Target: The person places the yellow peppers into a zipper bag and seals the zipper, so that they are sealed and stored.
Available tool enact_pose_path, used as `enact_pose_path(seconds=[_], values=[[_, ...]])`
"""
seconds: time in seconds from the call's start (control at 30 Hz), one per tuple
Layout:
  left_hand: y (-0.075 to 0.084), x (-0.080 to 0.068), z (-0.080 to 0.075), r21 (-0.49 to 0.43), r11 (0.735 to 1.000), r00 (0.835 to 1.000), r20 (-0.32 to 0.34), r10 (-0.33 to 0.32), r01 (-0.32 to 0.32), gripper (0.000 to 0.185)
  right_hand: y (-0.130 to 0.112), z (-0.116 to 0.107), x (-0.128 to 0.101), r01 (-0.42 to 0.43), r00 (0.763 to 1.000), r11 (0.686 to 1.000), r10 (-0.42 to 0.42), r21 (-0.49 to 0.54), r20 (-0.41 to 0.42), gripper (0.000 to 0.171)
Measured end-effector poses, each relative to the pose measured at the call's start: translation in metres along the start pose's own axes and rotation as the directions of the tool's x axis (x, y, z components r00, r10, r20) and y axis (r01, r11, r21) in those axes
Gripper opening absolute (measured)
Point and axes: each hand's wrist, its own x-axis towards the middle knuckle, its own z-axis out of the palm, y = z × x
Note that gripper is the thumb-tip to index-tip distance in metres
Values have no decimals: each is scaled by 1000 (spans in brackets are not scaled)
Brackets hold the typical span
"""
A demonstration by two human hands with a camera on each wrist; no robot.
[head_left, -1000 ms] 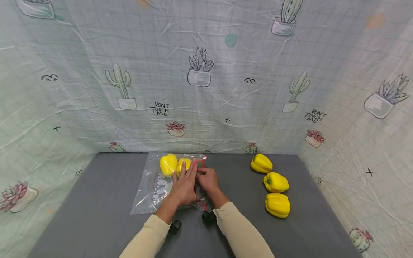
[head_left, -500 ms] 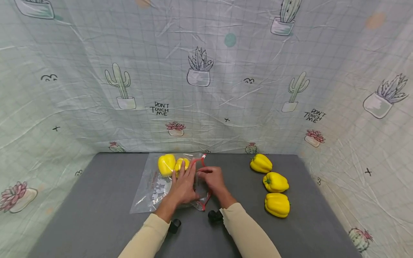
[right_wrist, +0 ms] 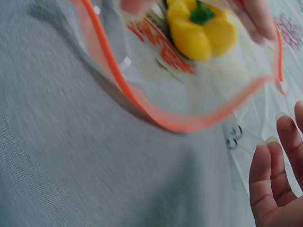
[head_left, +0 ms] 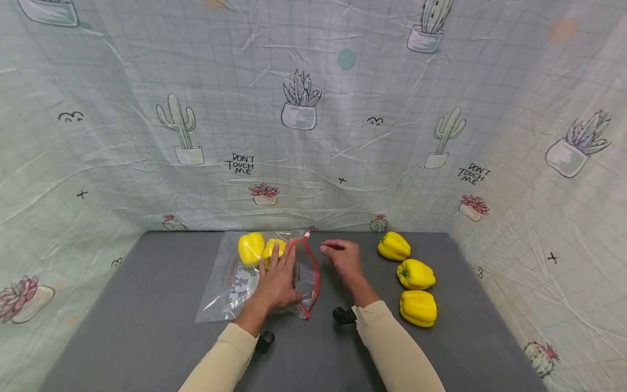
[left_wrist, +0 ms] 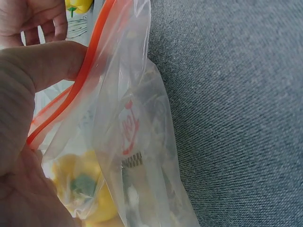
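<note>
Left hand [head_left: 276, 280] lies flat on the bag [head_left: 235, 286], its grip loose with fingers straight, pressing the plastic down against the counter [head_left: 147, 305]; the fingertips reach the nearer of the two peppers inside [head_left: 251, 248]. In the left wrist view the thumb [left_wrist: 45, 64] sits against the red zip strip [left_wrist: 94, 42] at the bag's mouth. That mouth faces right and gapes, the red strip [head_left: 313, 272] bowed out in an arc. Both bagged peppers lie at the far end of the bag, side by side and touching; the right wrist view shows one pepper [right_wrist: 201, 28] through the clear plastic, green stem up.

Right hand [head_left: 343, 258] hovers just right of the bag's mouth, apart from it, holding nothing, its fingers relaxed and lightly bent. Farther right, three loose peppers [head_left: 415, 274] lie in a row on the counter, well apart from the bag.
</note>
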Motion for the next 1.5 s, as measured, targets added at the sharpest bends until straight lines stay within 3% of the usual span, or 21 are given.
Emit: enact_pose_path(seconds=[0.77,1.03,1.27,1.5], values=[[-1,-1,-1,-4,1000,999,-16,31,-31,126,-11,-106,33,-132,981,989,120,-73,-150,37],[-2,-1,-1,-4,999,999,-15,33,-33,126,-12,-124,39,-199,962,980,190,-28,-196,41],[0,-1,-3,-19,999,999,0,34,-34,125,-18,-133,45,-237,949,967,209,-96,-237,44],[0,-2,-4,-14,1000,1000,10,28,-28,125,-24,-145,50,-280,947,946,245,-161,-208,46]])
